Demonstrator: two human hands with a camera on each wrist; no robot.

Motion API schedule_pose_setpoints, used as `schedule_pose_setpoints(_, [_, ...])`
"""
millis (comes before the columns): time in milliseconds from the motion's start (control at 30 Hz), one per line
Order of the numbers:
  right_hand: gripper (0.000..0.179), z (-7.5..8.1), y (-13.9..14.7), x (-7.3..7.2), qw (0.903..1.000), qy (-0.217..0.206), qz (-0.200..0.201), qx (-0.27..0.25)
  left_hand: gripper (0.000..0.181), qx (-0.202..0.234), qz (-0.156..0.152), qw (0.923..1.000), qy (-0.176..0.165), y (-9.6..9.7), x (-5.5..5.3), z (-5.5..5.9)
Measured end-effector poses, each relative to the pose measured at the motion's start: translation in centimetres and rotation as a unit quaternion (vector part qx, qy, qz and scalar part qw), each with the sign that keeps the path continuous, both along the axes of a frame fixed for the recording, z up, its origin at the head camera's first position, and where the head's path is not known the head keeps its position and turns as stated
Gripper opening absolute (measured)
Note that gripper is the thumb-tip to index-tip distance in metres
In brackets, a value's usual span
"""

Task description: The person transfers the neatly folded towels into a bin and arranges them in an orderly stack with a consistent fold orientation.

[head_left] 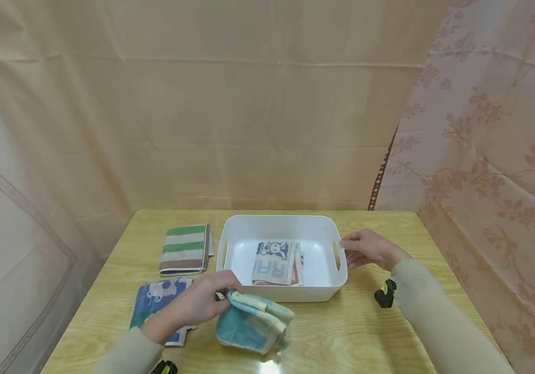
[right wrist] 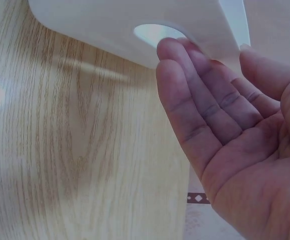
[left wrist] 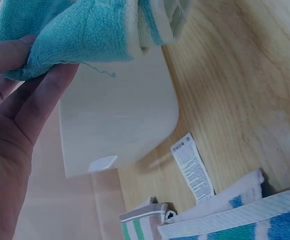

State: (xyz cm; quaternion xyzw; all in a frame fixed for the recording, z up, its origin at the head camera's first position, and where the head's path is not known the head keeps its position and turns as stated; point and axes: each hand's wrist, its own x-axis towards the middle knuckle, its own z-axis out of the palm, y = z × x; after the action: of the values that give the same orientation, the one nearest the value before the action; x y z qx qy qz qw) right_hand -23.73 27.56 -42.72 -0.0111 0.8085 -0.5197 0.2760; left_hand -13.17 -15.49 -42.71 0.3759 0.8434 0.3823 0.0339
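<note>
A small folded towel in teal and cream (head_left: 249, 322) hangs from my left hand (head_left: 202, 298), pinched at one edge between thumb and fingers, in front of the white plastic basket (head_left: 286, 294). In the left wrist view the pinched teal terry cloth (left wrist: 84, 35) shows close up. My right hand (head_left: 370, 249) is at the basket's right end. Seen from the right wrist, its fingers (right wrist: 200, 100) extend loosely against the outer wall by the handle hole, and the thumb tip is at the rim. Inside the basket lies a folded beige towel with a bear print (head_left: 274, 262).
Left of the basket lies a folded towel with green, white and brown stripes (head_left: 185, 249). Nearer me, a blue and green towel (head_left: 160, 298) is partly covered by my left forearm; its white label (left wrist: 192, 167) sticks out. Curtains surround the wooden table (head_left: 342, 337).
</note>
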Motion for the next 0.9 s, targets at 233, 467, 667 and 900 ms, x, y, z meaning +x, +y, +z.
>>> schedule_pose_setpoints(233, [0.041,0.2,-0.4,-0.1,0.999,0.033,0.004,0.031,0.03,0.011,0.001,0.9994,-0.034,0.1,-0.1,1.1])
schedule_pose_setpoints(467, [0.039,0.3,-0.5,-0.1,0.998,0.051,0.005,0.036,0.031,0.023,0.009,0.9988,-0.044,0.0,-0.6,1.6])
schedule_pose_setpoints(667, [0.041,0.3,-0.6,-0.1,0.9976,0.055,0.004,0.042,0.029,0.041,0.003,0.9989,-0.024,-0.1,-1.0,2.1])
schedule_pose_setpoints(900, [0.04,0.4,-0.9,0.0,0.9969,0.063,-0.008,0.046,0.026,0.039,0.028,0.9982,-0.037,-0.1,-1.2,2.6])
